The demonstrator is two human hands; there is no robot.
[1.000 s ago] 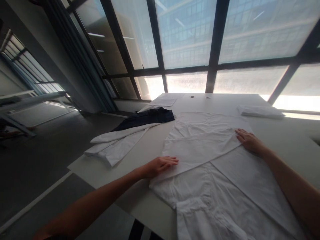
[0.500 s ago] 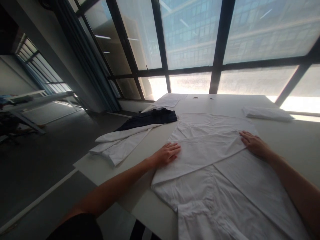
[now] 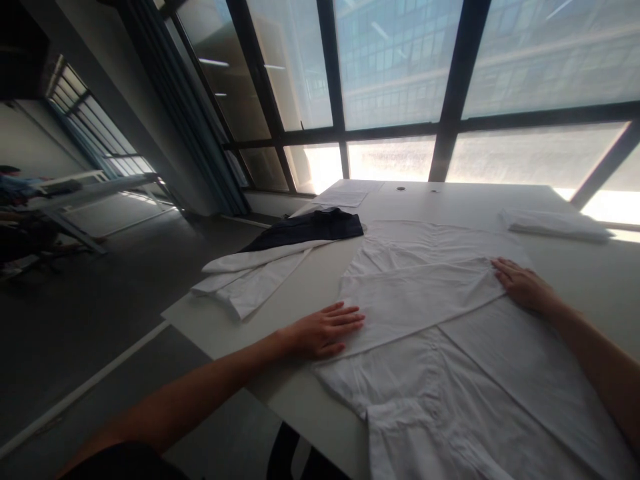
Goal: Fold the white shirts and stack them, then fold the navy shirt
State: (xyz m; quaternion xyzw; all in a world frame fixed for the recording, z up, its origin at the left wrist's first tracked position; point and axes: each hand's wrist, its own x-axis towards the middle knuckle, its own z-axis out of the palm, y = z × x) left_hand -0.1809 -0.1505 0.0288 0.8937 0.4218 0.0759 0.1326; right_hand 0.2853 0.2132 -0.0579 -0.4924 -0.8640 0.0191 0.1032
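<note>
A white garment (image 3: 475, 373) with gathered seams lies spread over the white table (image 3: 303, 287). One long sleeve-like panel (image 3: 415, 297) is laid across its middle. On the left end of this panel, my left hand (image 3: 327, 331) rests flat with the fingers stretched out. My right hand (image 3: 523, 285) lies palm down at the panel's other end, fingers extended on the cloth. Neither hand grips anything. The lower part of the garment runs out of view at the bottom.
Left of the garment lies a dark and white piece of clothing (image 3: 300, 237). A folded white cloth (image 3: 555, 225) is on the right, and white sheets (image 3: 343, 193) lie at the far left corner. Large windows (image 3: 395, 67) stand behind the table. A person (image 3: 17, 183) is far left.
My left hand has slid down along the panel's left edge, its fingers now more spread. The right hand stays at the same spot on the cloth. The camera has turned slightly left.
</note>
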